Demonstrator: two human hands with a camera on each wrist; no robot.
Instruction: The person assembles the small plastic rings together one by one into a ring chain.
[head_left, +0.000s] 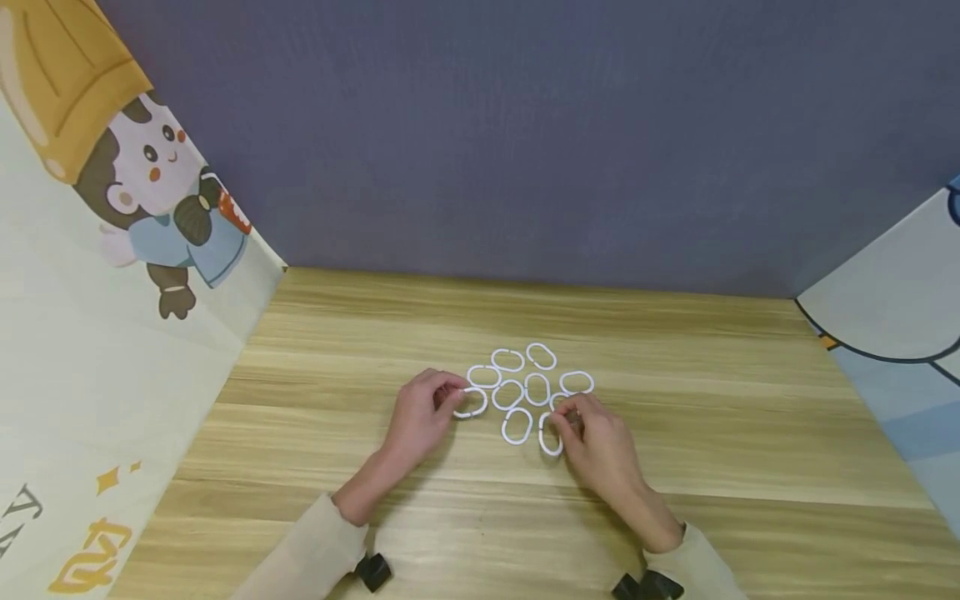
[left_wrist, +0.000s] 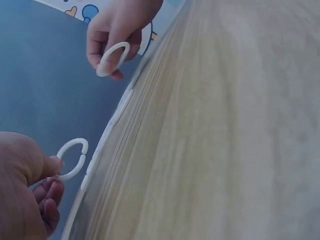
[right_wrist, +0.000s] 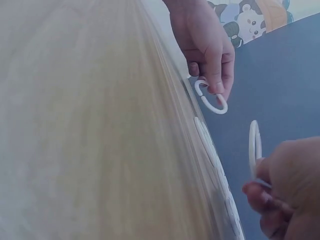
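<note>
My left hand [head_left: 422, 414] pinches a white oval ring [head_left: 486, 403] between thumb and fingertips. A small gap breaks that ring's side, seen in the left wrist view beside my left thumb. My right hand [head_left: 603, 446] pinches a second white oval ring [head_left: 541, 434], held upright in the right wrist view. Both rings are raised above the tabletop and stand apart from each other. Between and beyond the hands, several similar white rings lie flat on the table, among them a near one [head_left: 504, 427] and a far one [head_left: 530, 347]. My right fingers partly cover one ring [head_left: 552, 398].
The wood-grain table [head_left: 480, 533] runs back to a dark blue-grey panel [head_left: 480, 150]. A cartoon-printed white panel [head_left: 217, 317] borders the left side, and another printed panel [head_left: 885, 308] borders the right. Black straps with blocks sit at both wrists.
</note>
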